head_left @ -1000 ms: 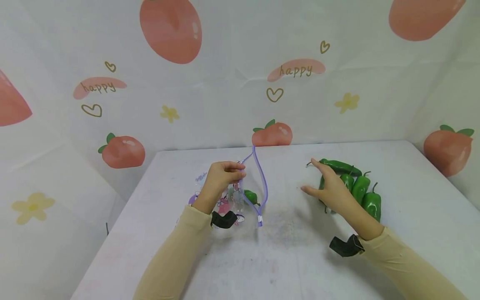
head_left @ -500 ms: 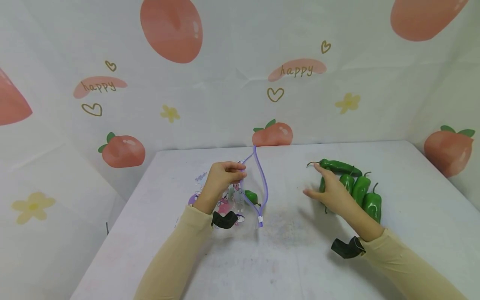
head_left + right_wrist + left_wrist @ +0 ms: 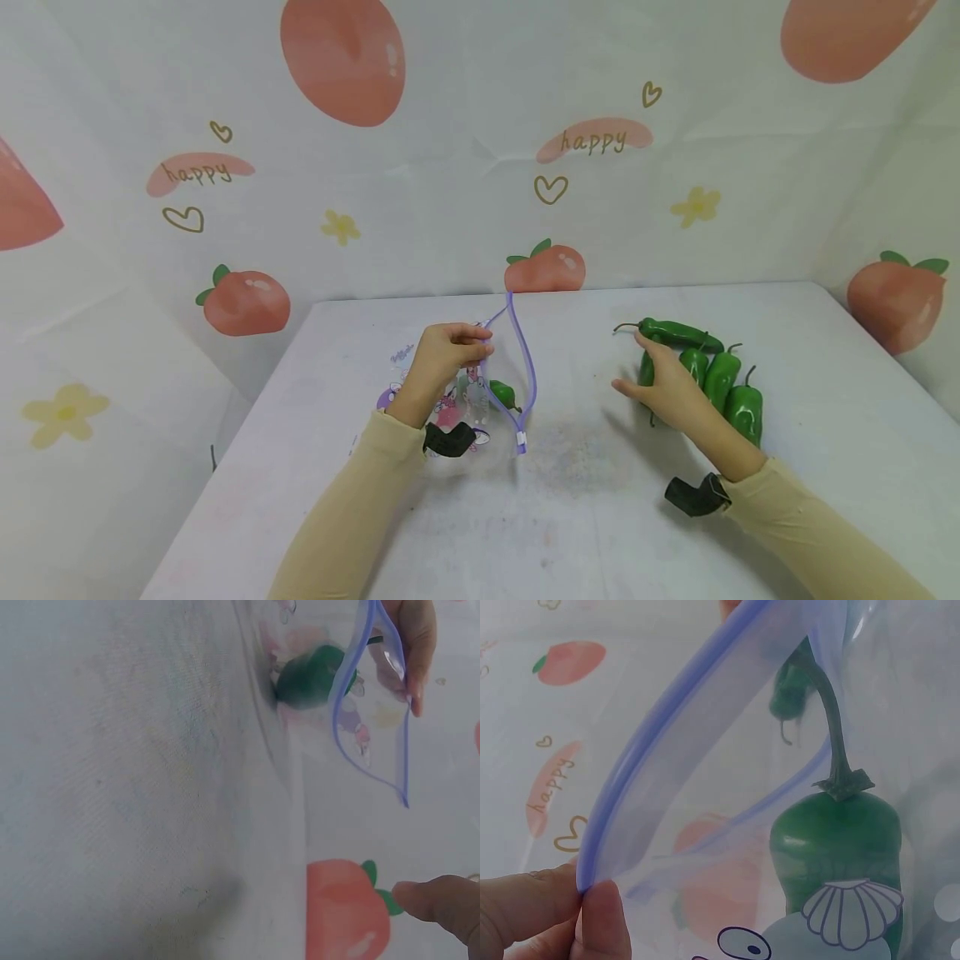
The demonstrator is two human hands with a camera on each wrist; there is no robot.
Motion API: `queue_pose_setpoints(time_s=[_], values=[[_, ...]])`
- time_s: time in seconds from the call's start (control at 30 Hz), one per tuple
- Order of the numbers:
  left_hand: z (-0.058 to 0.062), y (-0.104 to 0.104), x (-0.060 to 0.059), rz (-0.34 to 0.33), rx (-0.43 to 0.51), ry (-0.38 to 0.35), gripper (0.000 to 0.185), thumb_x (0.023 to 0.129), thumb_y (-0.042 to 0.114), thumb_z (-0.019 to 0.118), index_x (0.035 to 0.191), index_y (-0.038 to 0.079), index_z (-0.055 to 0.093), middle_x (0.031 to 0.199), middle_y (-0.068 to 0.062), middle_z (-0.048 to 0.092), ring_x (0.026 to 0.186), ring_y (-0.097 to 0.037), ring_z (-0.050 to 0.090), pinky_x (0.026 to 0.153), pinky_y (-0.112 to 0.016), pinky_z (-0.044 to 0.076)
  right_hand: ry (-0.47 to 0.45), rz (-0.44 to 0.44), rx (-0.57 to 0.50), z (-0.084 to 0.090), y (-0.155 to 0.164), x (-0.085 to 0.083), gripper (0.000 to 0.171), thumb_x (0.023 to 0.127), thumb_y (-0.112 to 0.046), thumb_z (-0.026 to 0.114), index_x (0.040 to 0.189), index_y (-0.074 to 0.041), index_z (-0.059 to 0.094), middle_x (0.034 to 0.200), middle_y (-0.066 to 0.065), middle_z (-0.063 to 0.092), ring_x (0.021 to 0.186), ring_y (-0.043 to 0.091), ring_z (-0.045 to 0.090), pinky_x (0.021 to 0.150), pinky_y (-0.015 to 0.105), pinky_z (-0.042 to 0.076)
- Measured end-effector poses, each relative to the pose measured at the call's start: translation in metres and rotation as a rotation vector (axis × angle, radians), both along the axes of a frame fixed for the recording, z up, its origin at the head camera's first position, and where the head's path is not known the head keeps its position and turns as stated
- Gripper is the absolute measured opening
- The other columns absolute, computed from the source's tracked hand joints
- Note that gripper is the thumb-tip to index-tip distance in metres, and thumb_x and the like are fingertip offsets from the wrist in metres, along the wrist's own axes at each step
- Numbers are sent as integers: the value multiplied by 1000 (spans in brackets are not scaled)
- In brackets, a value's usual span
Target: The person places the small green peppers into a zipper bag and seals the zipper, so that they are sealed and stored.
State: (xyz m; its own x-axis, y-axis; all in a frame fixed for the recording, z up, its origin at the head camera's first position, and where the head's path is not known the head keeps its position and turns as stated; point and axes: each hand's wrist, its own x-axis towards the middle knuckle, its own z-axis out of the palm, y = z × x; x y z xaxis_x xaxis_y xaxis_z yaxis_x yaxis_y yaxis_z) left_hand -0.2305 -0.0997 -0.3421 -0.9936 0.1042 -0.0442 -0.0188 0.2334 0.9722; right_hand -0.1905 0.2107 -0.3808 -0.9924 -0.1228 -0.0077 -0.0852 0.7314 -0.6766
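Currently the left hand (image 3: 442, 360) is pinching the limp zip bag (image 3: 480, 392) rim; the right hand (image 3: 663, 379), fingers relaxed and grasping nothing, is nearing smooth, light peppers (image 3: 712, 375), probably best gripped mid-body.

green peppers (image 3: 722, 377), purple-edged (cartoon-printed) bag (image 3: 491, 392)

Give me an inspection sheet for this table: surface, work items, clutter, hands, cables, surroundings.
Surface: white table, faintly stained near the middle.
Work items: clear zip bag with purple rim, held open, one green pepper inside; pile of green peppers on the right.
Clutter: nothing seen.
Hands: left hand pinches the bag's rim; right hand lies on the pile, fingers relaxed, gripping nothing that shows.
Cables: nothing seen; a black strap on each wrist.
Surroundings: white backdrop printed with peaches, hearts, flowers and "happy".
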Motion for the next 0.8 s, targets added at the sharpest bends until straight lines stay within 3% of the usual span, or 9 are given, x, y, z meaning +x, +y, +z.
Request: queue_pose_setpoints(time_s=[0.8], values=[[0, 2, -2, -1, 14, 4, 21, 82, 2, 73, 103, -3, 72, 91, -10, 70, 75, -10, 65, 76, -27, 58, -70, -25, 43, -7, 10, -14, 88, 93, -33, 64, 151, 9, 13, 150, 39, 17, 137, 56, 19, 107, 67, 26]])
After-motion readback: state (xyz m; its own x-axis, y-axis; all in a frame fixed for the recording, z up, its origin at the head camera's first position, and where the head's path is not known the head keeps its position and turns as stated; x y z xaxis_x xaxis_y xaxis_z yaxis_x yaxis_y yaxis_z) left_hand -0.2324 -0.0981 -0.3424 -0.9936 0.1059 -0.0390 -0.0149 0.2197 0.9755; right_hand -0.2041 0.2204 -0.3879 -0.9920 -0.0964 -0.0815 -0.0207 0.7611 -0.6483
